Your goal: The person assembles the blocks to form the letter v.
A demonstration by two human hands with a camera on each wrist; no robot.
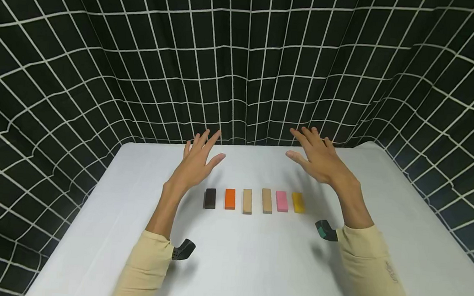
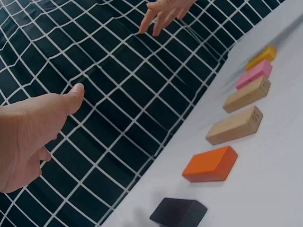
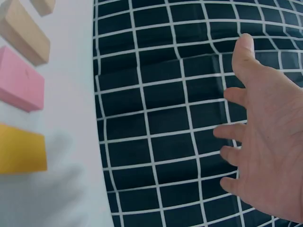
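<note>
Spreading wide, nothing held

On the white table (image 1: 232, 271), a row is formed, left to right, by the black block (image 1: 210, 198), the orange block (image 1: 230, 199), the left tan block (image 1: 247, 201), the right tan block (image 1: 267, 201), the pink block (image 1: 281, 201) and the yellow block (image 1: 298, 202). Each is laid flat with its length pointed away from the body, probably so that any one can be seen and grasped singly. Wider gaps are left among the first four; the last three are set closer together.

The left hand (image 1: 194, 165) is raised, fingers straight and parted, beyond the black block and slightly to its left. The right hand (image 1: 318, 158) is held likewise, thumb apart, beyond the yellow block and to its right, fingers pointed toward the gridded cloth (image 1: 258, 39). No block is touched. The row is thus bracketed by the two hands and lies nearer the body, perhaps so that nothing is covered in the head view.
</note>
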